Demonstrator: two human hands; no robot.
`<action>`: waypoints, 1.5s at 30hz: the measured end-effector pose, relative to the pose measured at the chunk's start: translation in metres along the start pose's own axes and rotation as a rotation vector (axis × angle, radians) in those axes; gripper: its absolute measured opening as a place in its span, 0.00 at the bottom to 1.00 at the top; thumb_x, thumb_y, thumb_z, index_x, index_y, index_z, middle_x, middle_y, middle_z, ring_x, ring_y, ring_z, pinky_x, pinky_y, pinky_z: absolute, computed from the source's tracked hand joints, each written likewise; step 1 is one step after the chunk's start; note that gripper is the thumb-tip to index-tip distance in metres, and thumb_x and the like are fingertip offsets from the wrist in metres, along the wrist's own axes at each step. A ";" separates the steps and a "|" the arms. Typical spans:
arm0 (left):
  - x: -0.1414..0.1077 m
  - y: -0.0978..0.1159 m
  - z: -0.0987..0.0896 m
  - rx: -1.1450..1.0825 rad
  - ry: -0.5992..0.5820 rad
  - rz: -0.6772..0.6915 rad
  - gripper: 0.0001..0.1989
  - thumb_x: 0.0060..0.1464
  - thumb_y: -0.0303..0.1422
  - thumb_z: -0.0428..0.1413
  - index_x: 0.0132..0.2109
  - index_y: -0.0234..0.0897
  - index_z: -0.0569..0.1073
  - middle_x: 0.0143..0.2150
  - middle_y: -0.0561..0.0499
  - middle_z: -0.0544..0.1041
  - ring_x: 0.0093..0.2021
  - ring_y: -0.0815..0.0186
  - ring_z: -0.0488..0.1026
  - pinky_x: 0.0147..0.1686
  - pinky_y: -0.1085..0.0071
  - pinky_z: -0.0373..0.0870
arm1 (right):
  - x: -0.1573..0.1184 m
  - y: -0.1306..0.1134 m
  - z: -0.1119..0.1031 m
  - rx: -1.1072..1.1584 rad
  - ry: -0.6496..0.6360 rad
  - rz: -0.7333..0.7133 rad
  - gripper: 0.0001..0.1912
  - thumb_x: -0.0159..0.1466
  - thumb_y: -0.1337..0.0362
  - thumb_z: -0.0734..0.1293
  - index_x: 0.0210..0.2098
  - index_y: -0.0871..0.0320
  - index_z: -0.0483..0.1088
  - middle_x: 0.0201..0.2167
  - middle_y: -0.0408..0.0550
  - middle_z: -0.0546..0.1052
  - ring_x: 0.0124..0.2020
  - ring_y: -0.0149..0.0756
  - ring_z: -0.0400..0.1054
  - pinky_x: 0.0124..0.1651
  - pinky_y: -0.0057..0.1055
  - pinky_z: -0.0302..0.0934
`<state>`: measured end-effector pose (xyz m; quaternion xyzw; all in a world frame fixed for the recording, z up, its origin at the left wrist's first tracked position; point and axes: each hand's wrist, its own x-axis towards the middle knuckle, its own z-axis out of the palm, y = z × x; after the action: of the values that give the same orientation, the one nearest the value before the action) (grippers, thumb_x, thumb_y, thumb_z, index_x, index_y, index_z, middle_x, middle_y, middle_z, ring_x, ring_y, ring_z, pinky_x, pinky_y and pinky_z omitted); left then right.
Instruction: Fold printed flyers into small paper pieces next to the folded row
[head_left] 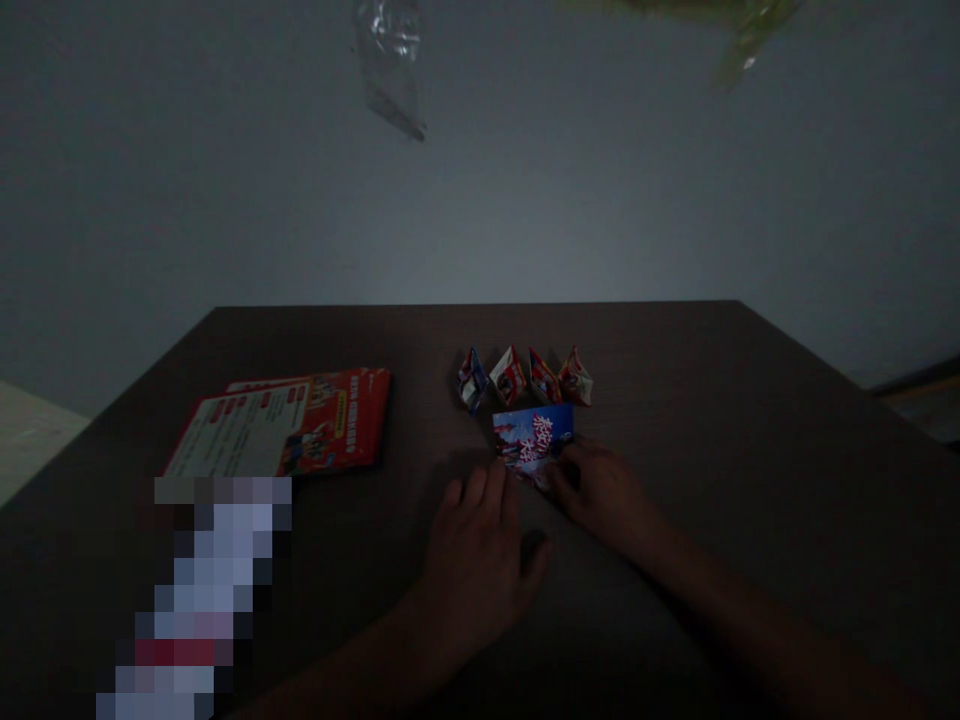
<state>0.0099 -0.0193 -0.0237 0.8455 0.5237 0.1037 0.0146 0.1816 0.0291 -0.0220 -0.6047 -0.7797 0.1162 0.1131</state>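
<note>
A blue printed paper sheet (534,432) with large white and red characters lies in front of me in the middle of the table. My left hand (476,560) rests palm down at its near left edge, fingers stretched out and thumb apart. At the sheet's right side, my right hand (600,490) has curled fingers closed on the near right edge; the fingertips are partly hidden in the dim light. Just beyond the sheet stands a row of several small folded paper pieces (508,378), printed red, white and blue.
To the left lies a stack of red and white printed leaflets (337,425). A pixelated pale strip (225,570) covers the lower left. Behind the dark wooden table (675,350) rises a pale wall (570,200), with a clear plastic piece (391,70) hanging on it.
</note>
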 end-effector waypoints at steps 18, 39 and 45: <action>0.005 -0.001 -0.009 -0.017 -0.043 -0.024 0.28 0.55 0.46 0.47 0.55 0.28 0.65 0.54 0.38 0.67 0.52 0.51 0.62 0.50 0.55 0.58 | 0.000 0.000 0.001 0.005 -0.004 0.008 0.13 0.64 0.62 0.59 0.30 0.61 0.71 0.31 0.52 0.74 0.33 0.37 0.67 0.37 0.31 0.55; 0.003 -0.007 -0.007 0.052 -0.035 0.034 0.28 0.58 0.47 0.45 0.56 0.28 0.67 0.56 0.38 0.68 0.54 0.51 0.62 0.50 0.54 0.57 | 0.001 0.001 0.001 0.013 -0.002 0.003 0.12 0.63 0.62 0.59 0.30 0.60 0.70 0.31 0.51 0.74 0.33 0.36 0.67 0.36 0.30 0.55; 0.003 -0.007 -0.006 0.073 -0.026 0.044 0.27 0.58 0.46 0.45 0.55 0.30 0.68 0.56 0.39 0.68 0.53 0.52 0.62 0.50 0.54 0.56 | 0.000 0.002 0.001 0.015 0.003 -0.001 0.12 0.64 0.62 0.59 0.30 0.60 0.71 0.30 0.50 0.74 0.31 0.36 0.67 0.34 0.30 0.55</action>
<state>0.0041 -0.0142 -0.0184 0.8580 0.5082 0.0738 -0.0118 0.1826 0.0299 -0.0233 -0.6038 -0.7789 0.1211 0.1189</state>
